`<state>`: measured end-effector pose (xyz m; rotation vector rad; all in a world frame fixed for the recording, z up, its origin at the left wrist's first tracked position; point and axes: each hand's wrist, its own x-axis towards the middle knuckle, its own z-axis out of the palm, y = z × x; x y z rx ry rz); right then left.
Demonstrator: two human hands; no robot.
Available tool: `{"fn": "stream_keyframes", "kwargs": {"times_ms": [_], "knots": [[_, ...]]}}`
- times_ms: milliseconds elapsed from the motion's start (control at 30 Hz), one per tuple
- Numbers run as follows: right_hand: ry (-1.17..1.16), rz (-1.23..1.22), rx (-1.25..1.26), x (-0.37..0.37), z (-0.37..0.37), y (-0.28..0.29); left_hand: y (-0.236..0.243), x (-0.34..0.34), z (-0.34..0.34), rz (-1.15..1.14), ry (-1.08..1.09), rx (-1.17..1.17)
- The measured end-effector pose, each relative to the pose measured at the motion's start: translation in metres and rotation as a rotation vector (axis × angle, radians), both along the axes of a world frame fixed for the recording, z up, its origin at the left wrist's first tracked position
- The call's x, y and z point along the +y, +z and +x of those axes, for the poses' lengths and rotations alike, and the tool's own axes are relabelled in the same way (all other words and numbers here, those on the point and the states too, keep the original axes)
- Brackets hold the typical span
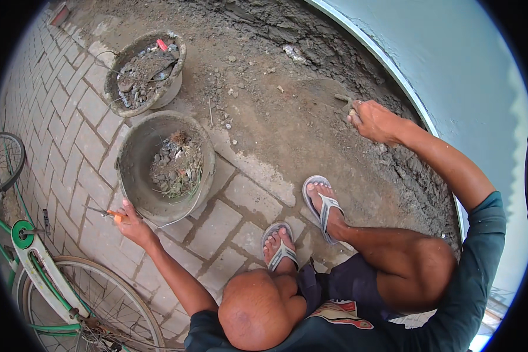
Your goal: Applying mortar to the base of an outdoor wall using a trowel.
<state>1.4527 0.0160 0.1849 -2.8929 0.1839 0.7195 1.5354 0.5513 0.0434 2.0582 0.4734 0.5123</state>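
My right hand [376,122] is closed around the dirt-caked handle of a trowel [341,98]. Its blade, close in colour to the soil, lies low over the ground beside the wall's rough base. On the other side, my left hand [136,226] grips an orange-handled tool [117,217] with a thin metal end, its exact kind unclear. That hand is at the near left rim of a grey bucket [136,167], which holds rubble, soil and some green plant bits. Loose brown soil [264,117] with small stones spreads between the bucket and the wall.
Behind the first bucket stands a second bucket [182,67], filled with rubble and a red scrap. A green and white bicycle [53,276] is at lower left, with another wheel [4,163] beyond. Paving bricks [220,226] lie under my sandalled feet. A pale wall [452,70] curves along the right.
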Motion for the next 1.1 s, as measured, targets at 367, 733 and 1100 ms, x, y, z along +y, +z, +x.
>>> {"fn": "stream_keyframes", "kwargs": {"times_ms": [367, 733, 1100], "knots": [[-0.341, 0.383, -0.122, 0.031, 0.024, -0.171, 0.060, 0.065, -0.096, -0.095, 0.091, 0.151], [0.255, 0.126, -0.466, -0.009, 0.037, -0.212, 0.153, 0.099, -0.310, 0.214, 0.245, 0.608], [0.002, 0.357, -0.502, -0.001, 0.201, -0.221, 0.228, 0.034, -0.315, 0.256, 0.258, 0.748]]}}
